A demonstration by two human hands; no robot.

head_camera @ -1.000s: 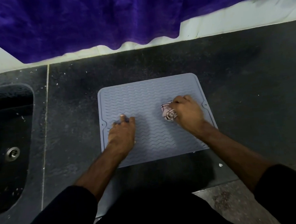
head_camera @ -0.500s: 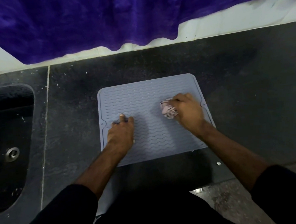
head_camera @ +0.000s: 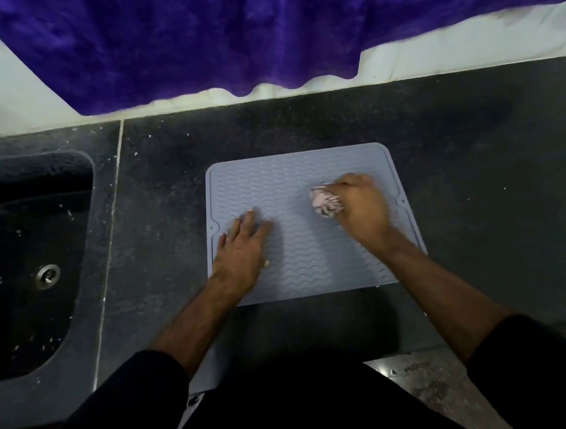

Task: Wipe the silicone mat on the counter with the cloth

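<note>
A dark speckled stone counter (head_camera: 453,157) runs across the view, with a black sink (head_camera: 29,263) and its metal drain (head_camera: 48,276) set in at the left. Behind it, purple fabric (head_camera: 231,35) hangs over a white wall (head_camera: 464,50). Grey mottled floor (head_camera: 434,387) shows at lower right.

Over on my left, a black sink (head_camera: 29,263) sits sunk into the dark speckled surface (head_camera: 471,169), its round metal drain (head_camera: 48,276) catching a bit of light. White flecks dot the basin around that drain, and more are scattered across the surface near the pale seam (head_camera: 110,231) running front to back beside the sink. Up top, a deep purple fabric (head_camera: 231,35) hangs down over a white wall (head_camera: 464,50), its wavy hem stopping just above the back edge. Down at lower right, a patch of mottled grey floor (head_camera: 434,387) shows.
</note>
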